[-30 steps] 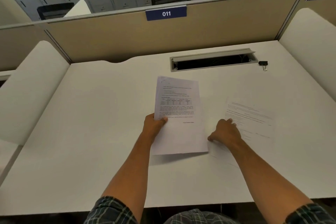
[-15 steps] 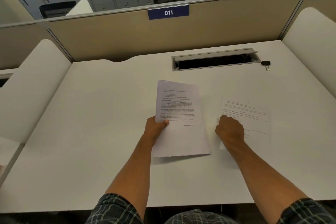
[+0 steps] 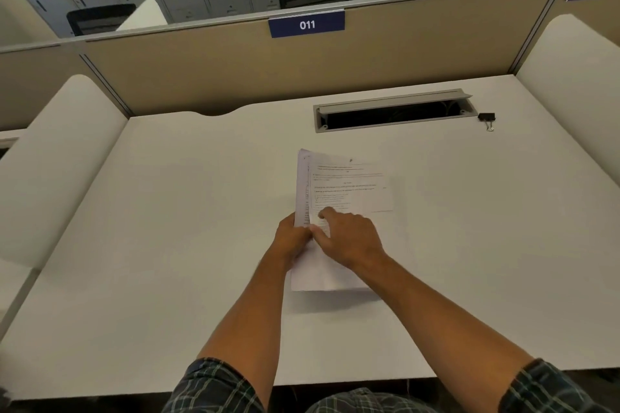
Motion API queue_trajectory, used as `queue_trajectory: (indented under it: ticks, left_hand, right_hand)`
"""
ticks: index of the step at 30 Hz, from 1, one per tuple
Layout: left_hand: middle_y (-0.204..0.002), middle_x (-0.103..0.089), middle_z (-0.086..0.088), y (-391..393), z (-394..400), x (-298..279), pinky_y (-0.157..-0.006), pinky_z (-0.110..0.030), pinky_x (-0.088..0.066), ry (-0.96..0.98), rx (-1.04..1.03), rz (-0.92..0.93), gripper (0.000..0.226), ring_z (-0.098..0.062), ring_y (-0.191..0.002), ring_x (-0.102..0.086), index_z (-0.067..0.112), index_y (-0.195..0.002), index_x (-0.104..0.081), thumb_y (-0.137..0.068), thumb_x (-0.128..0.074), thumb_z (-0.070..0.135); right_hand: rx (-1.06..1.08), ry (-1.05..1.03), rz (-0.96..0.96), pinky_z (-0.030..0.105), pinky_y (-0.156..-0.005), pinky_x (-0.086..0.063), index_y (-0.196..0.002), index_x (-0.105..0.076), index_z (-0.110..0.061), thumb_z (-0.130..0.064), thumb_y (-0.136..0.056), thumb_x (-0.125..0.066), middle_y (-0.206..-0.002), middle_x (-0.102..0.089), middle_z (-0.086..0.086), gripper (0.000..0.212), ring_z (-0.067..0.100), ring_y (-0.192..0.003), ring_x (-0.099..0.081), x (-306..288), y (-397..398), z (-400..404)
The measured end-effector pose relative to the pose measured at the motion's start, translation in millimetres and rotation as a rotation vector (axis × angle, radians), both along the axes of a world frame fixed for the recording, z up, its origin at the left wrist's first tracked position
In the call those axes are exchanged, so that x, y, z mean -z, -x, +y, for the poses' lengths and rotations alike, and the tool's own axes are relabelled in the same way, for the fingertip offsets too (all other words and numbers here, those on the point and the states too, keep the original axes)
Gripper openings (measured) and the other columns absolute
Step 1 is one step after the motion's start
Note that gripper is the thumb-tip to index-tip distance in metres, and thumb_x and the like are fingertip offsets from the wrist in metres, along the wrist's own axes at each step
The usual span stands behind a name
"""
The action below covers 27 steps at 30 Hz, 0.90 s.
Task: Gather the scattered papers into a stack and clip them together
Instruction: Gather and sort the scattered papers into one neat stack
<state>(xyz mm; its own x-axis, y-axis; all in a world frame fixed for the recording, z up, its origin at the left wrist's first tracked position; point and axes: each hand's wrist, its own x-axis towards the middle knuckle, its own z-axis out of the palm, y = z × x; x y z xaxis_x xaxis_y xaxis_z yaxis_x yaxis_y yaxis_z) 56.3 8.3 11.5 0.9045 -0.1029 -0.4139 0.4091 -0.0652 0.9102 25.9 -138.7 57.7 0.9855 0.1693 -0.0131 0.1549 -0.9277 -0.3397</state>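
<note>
Right hand (image 3: 349, 238) moved sheet onto stack (image 3: 335, 191) (sign 011 (image 3: 306, 24))

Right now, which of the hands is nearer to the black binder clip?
Right. The right hand rests on the papers, below-left of the binder clip; the left hand grips their left edge, farther still.

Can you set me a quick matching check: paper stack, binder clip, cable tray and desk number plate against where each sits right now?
Things:
1. paper stack
2. binder clip
3. cable tray
4. desk number plate

Places:
A. on the partition's top edge
B. recessed in the desk, lid raised
C. mid-desk, held by the left hand and right hand
D. on the desk just right of the tray, untouched

Pairs: 1-C, 2-D, 3-B, 4-A
</note>
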Motion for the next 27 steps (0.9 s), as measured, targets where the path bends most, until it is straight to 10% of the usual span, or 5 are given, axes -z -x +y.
queue_trajectory:
  ticks: [5,9,13,16,27]
  left_hand:
    - [-0.108,-0.078,-0.009,-1.0,4.8,-1.7,-0.086,-0.048,-0.062,0.078,-0.006,0.036,0.027,-0.036,-0.101,-0.074,0.019,-0.113,-0.073,-0.089,-0.074,0.007]
    - [-0.113,-0.076,-0.015,0.6,10.0,-4.8,-0.092,-0.055,-0.059,0.154,-0.018,0.05,0.041,-0.039,-0.106,-0.073,0.011,-0.12,-0.072,-0.082,-0.084,0.016]
    - [-0.115,-0.076,-0.017,0.1,11.4,-10.3,-0.09,-0.051,-0.06,0.213,-0.023,0.075,0.034,-0.035,-0.103,-0.074,0.01,-0.122,-0.072,-0.088,-0.077,0.009]
    - [-0.114,-0.075,-0.02,-1.2,8.5,-12.4,-0.088,-0.047,-0.061,0.175,-0.015,0.07,0.026,-0.036,-0.1,-0.073,0.008,-0.117,-0.073,-0.091,-0.07,0.005]
    - [-0.11,-0.079,-0.005,1.8,-4.3,-51.4,-0.077,-0.038,-0.063,0.218,-0.027,0.003,0.066,-0.024,-0.097,-0.077,0.021,-0.129,-0.068,-0.102,-0.028,0.065]
  right_hand:
    - [-0.061,-0.381,-0.142,0.039,-0.095,-0.057,-0.144,-0.055,-0.02,-0.036,-0.101,-0.058,-0.14,-0.063,0.003,0.045,0.024,-0.116,-0.067,5.7,-9.9,-26.1]
    - [0.51,-0.557,-0.341,0.042,-0.105,-0.049,-0.146,-0.043,-0.016,-0.03,-0.08,-0.083,-0.146,-0.051,0.006,0.078,0.025,-0.131,-0.052,2.3,-25.4,-65.7]
    - [0.797,-1.06,0.285,0.048,-0.108,-0.047,-0.148,-0.043,-0.015,-0.055,-0.065,-0.091,-0.142,-0.058,0.003,0.104,0.028,-0.124,-0.06,6.4,-41.7,-109.7]
    - [0.575,-1.466,0.586,0.051,-0.103,-0.052,-0.127,-0.068,-0.009,-0.037,-0.08,-0.084,-0.122,-0.073,0.014,0.057,0.034,-0.111,-0.071,14.5,-30.0,-113.0]
    - [0.45,-1.371,0.256,0.041,-0.079,-0.064,-0.122,-0.068,-0.011,-0.017,-0.087,-0.08,-0.112,-0.077,0.007,0.038,0.028,-0.097,-0.076,7.2,-28.9,-95.8]
